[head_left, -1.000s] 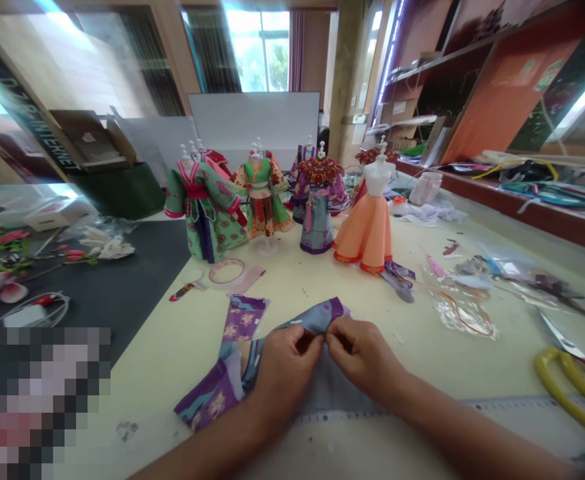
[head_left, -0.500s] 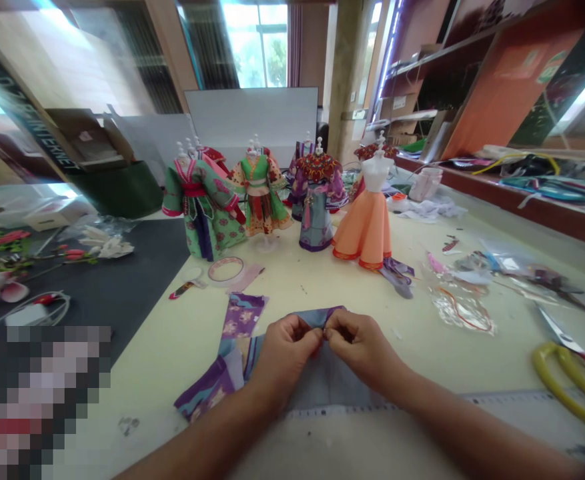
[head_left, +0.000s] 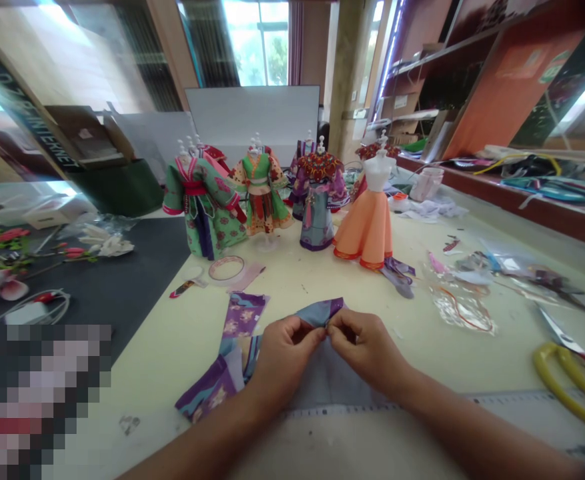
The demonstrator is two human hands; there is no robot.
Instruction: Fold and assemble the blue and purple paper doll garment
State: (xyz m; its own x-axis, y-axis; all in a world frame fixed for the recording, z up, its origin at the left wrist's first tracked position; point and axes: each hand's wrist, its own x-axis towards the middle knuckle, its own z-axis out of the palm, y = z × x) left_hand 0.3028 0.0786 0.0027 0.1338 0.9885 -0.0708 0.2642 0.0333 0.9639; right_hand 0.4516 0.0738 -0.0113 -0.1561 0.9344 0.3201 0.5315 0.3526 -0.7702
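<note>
Both my hands pinch the edge of a blue-grey piece of fabric [head_left: 317,313] with a purple border, close together over the table. My left hand [head_left: 287,343] grips it between thumb and forefinger. Almost touching it, my right hand [head_left: 365,340] is pinched on the same edge; whether a needle or pin sits between its fingertips is too small to tell. Grey cloth hangs below the hands, partly hidden by them. Left of my hands lie purple flowered fabric pieces [head_left: 242,317]. A clear ruler [head_left: 502,400] lies under the cloth and my right forearm.
Miniature dress forms in costumes stand at the back, one in an orange skirt [head_left: 365,230]. Yellow-handled scissors [head_left: 562,373] lie at right, near plastic bags [head_left: 465,310]. A tape roll [head_left: 226,269] sits at left-centre. A dark mat [head_left: 142,267] with artificial flowers covers the left side.
The purple-bordered corner of the fabric has lifted and folded up a little above my fingertips. Both hands keep their pinch, with only slight shifts.
</note>
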